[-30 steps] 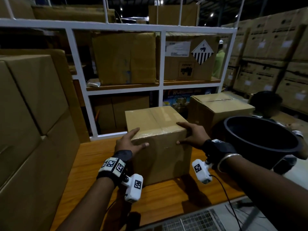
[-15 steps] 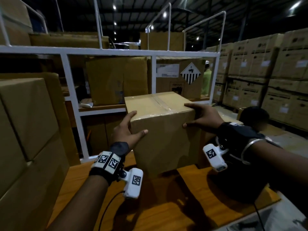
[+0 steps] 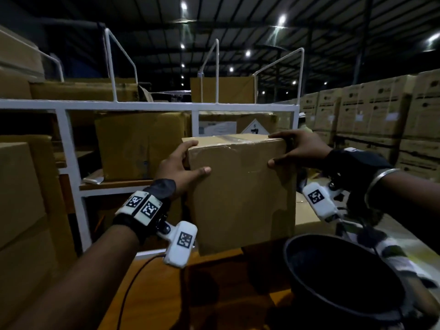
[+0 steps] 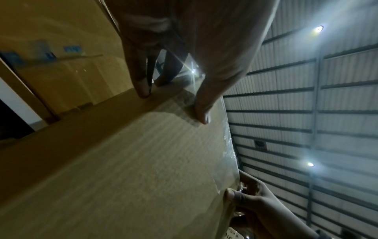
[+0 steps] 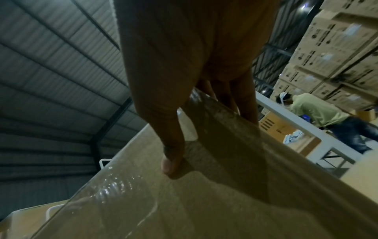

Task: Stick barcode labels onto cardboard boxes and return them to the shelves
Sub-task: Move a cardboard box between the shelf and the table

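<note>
A plain brown cardboard box [image 3: 242, 194], sealed with clear tape on top, hangs in the air in front of the white shelf rack [image 3: 152, 107]. My left hand [image 3: 181, 163] grips its upper left corner, thumb on the near face and fingers round the side. My right hand [image 3: 297, 148] grips the upper right corner the same way. The left wrist view shows the box [image 4: 122, 161] under my left hand [image 4: 174, 103], with my right hand [image 4: 251, 198] at the far edge. In the right wrist view my thumb [image 5: 171, 161] presses the box [image 5: 184, 202]. No label shows on it.
The rack holds a large brown box [image 3: 140, 144] and a box with a diamond hazard mark [image 3: 254, 127] right behind the held one. A black tub [image 3: 333, 282] stands on the wooden table [image 3: 226, 294] at lower right. Boxes [image 3: 21, 198] are stacked on the left. Another person [image 5: 319, 113] bends over beyond the rack.
Both hands have lifted the box off the wooden table to about the height of the rack's upper compartment. My view has tilted upward with it.
</note>
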